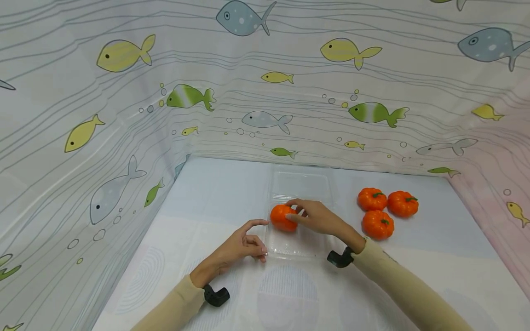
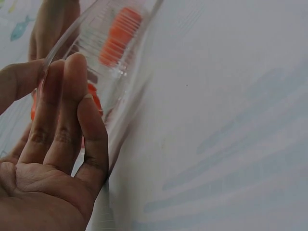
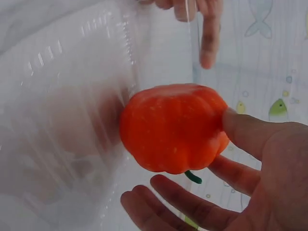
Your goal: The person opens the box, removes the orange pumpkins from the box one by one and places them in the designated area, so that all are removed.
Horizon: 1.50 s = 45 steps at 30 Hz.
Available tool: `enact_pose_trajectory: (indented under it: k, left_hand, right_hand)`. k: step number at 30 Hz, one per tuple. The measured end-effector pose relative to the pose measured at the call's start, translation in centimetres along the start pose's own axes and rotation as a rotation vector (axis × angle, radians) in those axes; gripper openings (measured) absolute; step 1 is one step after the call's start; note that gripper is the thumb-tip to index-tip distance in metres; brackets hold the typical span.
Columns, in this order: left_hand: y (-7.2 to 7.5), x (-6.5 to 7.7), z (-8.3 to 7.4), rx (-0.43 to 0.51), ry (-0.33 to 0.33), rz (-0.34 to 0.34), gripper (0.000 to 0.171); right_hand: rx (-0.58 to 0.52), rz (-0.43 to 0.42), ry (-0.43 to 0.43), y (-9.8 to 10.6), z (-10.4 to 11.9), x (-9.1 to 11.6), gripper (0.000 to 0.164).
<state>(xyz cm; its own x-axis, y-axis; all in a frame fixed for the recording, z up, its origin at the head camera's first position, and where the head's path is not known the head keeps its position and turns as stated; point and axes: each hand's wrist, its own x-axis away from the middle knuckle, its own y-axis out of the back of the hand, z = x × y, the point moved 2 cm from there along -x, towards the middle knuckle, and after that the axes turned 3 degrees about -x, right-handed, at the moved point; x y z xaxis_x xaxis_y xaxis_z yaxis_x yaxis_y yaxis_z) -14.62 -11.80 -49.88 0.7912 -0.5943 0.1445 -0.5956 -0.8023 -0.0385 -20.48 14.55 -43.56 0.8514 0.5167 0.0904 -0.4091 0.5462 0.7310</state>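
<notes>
A small orange toy-like pumpkin with a short green stem is held by my right hand, thumb on one side and fingers on the other. In the right wrist view the pumpkin hangs beside the clear ridged plastic wall. Beneath it lies a transparent plastic container, its lid folded back toward the far wall. My left hand is at the container's left edge, index finger stretched toward the pumpkin and the others loosely bent. In the left wrist view, the left fingers overlap the clear rim.
Three more orange pumpkins cluster on the table to the right: one at the back left, one at the back right and one in front. A fish-patterned curtain borders the white table behind and on both sides.
</notes>
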Motion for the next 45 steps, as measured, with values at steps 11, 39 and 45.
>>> enact_pose_trajectory:
  k: [11, 39, 45]
  left_hand:
    - [0.0, 0.2, -0.1, -0.001, 0.017, -0.004, 0.074]
    - [-0.1, 0.0, -0.2, 0.01, -0.003, 0.009, 0.077]
    - [-0.2, 0.0, -0.3, 0.0, 0.0, 0.002, 0.077]
  right_hand:
    - [-0.199, 0.145, -0.024, -0.9, 0.3, 0.0, 0.055]
    - [-0.218, 0.058, -0.117, -1.7, -0.3, -0.1, 0.057]
    - [-0.191, 0.012, -0.136, -1.7, -0.2, 0.1, 0.06]
